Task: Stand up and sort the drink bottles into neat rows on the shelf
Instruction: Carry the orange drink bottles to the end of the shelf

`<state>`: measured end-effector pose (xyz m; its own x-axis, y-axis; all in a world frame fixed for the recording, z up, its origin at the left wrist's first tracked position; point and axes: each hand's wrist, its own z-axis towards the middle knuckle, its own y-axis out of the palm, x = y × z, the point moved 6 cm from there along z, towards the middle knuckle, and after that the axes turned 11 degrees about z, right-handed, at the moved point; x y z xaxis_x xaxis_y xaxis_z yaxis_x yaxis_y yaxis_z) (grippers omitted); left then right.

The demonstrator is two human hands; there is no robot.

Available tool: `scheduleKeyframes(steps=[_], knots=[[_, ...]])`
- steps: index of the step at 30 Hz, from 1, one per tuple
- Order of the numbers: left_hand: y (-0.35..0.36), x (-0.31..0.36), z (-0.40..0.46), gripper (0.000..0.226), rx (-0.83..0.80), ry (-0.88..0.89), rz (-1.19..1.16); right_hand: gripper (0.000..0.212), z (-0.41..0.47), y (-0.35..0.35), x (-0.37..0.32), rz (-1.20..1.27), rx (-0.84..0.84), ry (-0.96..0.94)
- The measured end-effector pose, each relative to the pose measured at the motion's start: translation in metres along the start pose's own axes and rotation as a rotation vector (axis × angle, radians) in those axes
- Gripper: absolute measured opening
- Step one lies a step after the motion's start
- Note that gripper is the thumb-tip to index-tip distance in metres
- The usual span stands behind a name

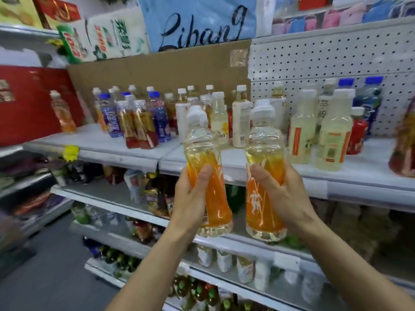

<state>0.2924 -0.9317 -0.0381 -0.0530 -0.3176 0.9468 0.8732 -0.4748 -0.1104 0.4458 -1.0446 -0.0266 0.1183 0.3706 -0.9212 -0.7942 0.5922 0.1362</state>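
Note:
My left hand (pixel 190 198) grips an orange drink bottle (pixel 207 158) with a white cap, held upright in front of the white shelf (pixel 139 151). My right hand (pixel 285 194) grips a second orange bottle (pixel 263 176) of the same kind, also upright. Both bottles hang in the air just below the shelf's front edge. On the shelf stand a mixed group of blue and red bottles (pixel 143 122), white and pale yellow bottles (pixel 241 117), and two large pale bottles (pixel 334 131). One orange bottle (pixel 62 113) stands alone at the left.
A cardboard sheet (pixel 157 68) and a white pegboard (pixel 325 61) back the shelf. A red box (pixel 27 104) sits at the far left. Lower shelves (pixel 224 261) hold more bottles and packets. A yellow price tag (pixel 71 152) hangs on the shelf edge. Grey floor lies at lower left.

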Motion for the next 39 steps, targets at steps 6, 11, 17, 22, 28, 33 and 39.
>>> scheduleKeyframes(steps=[6, 11, 17, 22, 28, 33, 39], knots=[[-0.084, -0.021, 0.017, 0.032, 0.060, -0.056, -0.004, 0.052, 0.023, 0.101, 0.034, 0.029, -0.113, 0.090], [-0.155, -0.041, 0.043, 0.043, 0.139, -0.116, -0.026, 0.051, 0.051, 0.181, 0.058, 0.084, -0.205, 0.136], [-0.241, -0.063, 0.101, 0.047, 0.212, -0.199, -0.078, 0.053, 0.101, 0.280, 0.094, 0.150, -0.276, 0.142], [-0.316, -0.076, 0.161, 0.059, 0.226, -0.216, -0.077, 0.052, 0.151, 0.363, 0.114, 0.203, -0.311, 0.140], [-0.402, -0.094, 0.216, 0.059, 0.208, -0.204, -0.065, 0.050, 0.197, 0.456, 0.133, 0.200, -0.370, 0.154], [-0.475, -0.120, 0.269, 0.055, 0.174, -0.216, -0.107, 0.055, 0.231, 0.516, 0.156, 0.172, -0.297, 0.156], [-0.558, -0.149, 0.350, 0.060, 0.040, -0.191, -0.116, 0.058, 0.276, 0.586, 0.183, 0.147, -0.122, 0.131]])
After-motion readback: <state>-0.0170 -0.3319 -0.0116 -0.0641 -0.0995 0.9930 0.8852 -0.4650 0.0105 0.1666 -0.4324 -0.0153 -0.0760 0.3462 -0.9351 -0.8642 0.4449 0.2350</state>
